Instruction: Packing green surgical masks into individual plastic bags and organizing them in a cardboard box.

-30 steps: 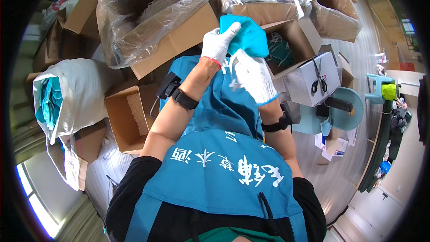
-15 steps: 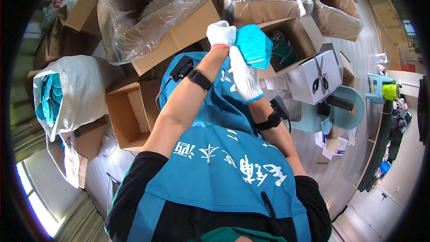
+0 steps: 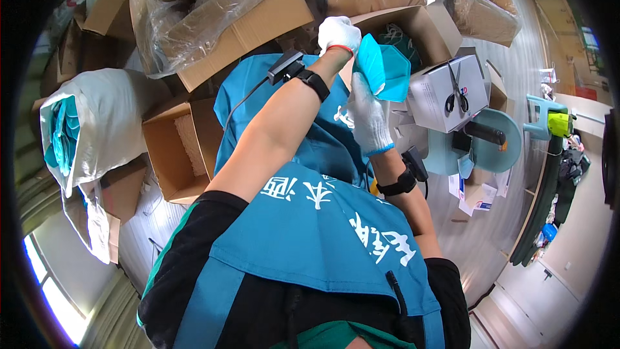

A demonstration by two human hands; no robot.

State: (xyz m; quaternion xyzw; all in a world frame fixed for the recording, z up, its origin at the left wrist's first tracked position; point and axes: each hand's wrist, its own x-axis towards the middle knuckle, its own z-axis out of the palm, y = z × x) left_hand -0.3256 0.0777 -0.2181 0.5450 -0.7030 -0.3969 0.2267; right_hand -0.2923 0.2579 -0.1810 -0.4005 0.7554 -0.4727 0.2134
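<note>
A folded teal face mask point(image 3: 392, 72) is gripped near its lower edge by my right hand point(image 3: 370, 116), in a white knit glove with a blue cuff. It now shows two panels fanned apart; whether these are one mask or two I cannot tell. Up and to the left, my left hand point(image 3: 337, 33), in a white glove with a red cuff, is closed beside the mask's upper left edge. Its fingertips are turned away, so what they hold is hidden. Beneath both hands spreads my blue apron point(image 3: 323, 226) with white lettering.
An open carton point(image 3: 442, 29) holding more teal masks stands behind my hands. Scissors point(image 3: 457, 90) lie on a white box point(image 3: 429, 100) at right, beside a pale blue stool point(image 3: 510, 139). Plastic-lined cartons point(image 3: 245, 32) line the back. A white sack point(image 3: 110, 116) of teal pieces and a small carton point(image 3: 171, 184) stand left.
Both hands and the mask have shifted right. The mask, flat before, has spread into two panels. My view has tilted slightly, and the boxes sit a little higher in it.
</note>
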